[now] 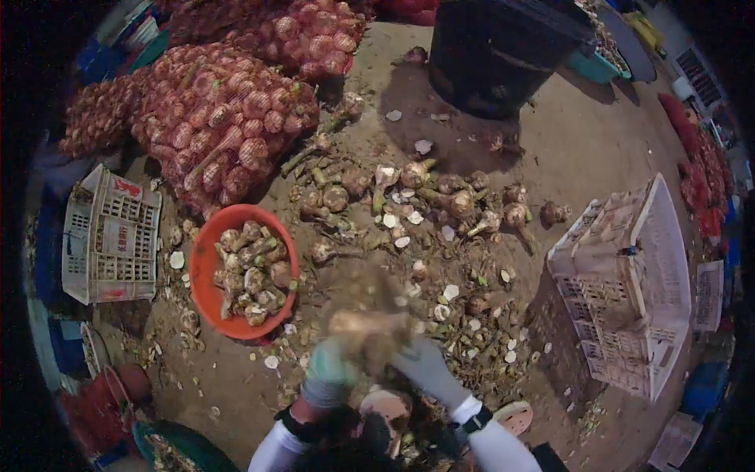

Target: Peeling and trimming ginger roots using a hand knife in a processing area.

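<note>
My left hand (333, 366), in a pale glove with a green palm area, is closed around a blurred garlic bulb with its stalk (365, 324). My right hand (422, 366), gloved in grey-white, touches the stalk end of the same garlic; whether it holds a tool is lost in the motion blur. Left of my hands stands an orange-red plastic basin (199, 295) with trimmed garlic bulbs (253, 280) in it. Ahead, untrimmed garlic bulbs with stalks (460, 203) lie on the ground among cut white root discs (451, 292) and dry leaf scraps.
Red mesh sacks of garlic (230, 124) are piled at the upper left. A white plastic crate (124, 236) stands left of the basin, and stacked white crates (625, 289) stand at the right. A large black container (501, 65) stands ahead. A green tub (177, 442) is at the lower left.
</note>
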The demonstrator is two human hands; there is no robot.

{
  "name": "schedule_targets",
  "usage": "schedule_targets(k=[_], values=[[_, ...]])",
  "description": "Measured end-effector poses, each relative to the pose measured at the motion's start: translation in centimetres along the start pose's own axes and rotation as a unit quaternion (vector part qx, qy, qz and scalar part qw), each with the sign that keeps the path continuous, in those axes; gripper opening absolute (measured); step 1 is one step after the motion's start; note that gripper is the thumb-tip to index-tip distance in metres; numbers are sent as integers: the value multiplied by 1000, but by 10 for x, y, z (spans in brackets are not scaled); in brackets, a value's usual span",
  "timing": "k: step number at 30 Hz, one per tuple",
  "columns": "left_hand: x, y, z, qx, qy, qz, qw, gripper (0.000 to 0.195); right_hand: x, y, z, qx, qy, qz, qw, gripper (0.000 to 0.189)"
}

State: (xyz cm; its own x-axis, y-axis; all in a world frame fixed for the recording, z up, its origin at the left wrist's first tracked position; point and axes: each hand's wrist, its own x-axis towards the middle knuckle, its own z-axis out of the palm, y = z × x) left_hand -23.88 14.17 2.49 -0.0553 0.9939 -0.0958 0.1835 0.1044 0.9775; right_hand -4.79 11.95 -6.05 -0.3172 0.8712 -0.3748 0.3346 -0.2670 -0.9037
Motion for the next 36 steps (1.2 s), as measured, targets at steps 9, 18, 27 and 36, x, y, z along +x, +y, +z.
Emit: schedule_targets(k=[9,18,27,36], values=[[46,-6,-67,446,0,92,890,57,-18,14,-49,205,54,197,957,41],[35,-64,-39,338,17,26,941,57,-20,-22,-41,19,103,131,986,36],[97,-12,-45,409,-85,128,900,70,-14,-25,-51,92,167,162,968,31],[131,-43,2,449,-201,-108,864,61,2,-72,-47,-55,115,64,990,34]])
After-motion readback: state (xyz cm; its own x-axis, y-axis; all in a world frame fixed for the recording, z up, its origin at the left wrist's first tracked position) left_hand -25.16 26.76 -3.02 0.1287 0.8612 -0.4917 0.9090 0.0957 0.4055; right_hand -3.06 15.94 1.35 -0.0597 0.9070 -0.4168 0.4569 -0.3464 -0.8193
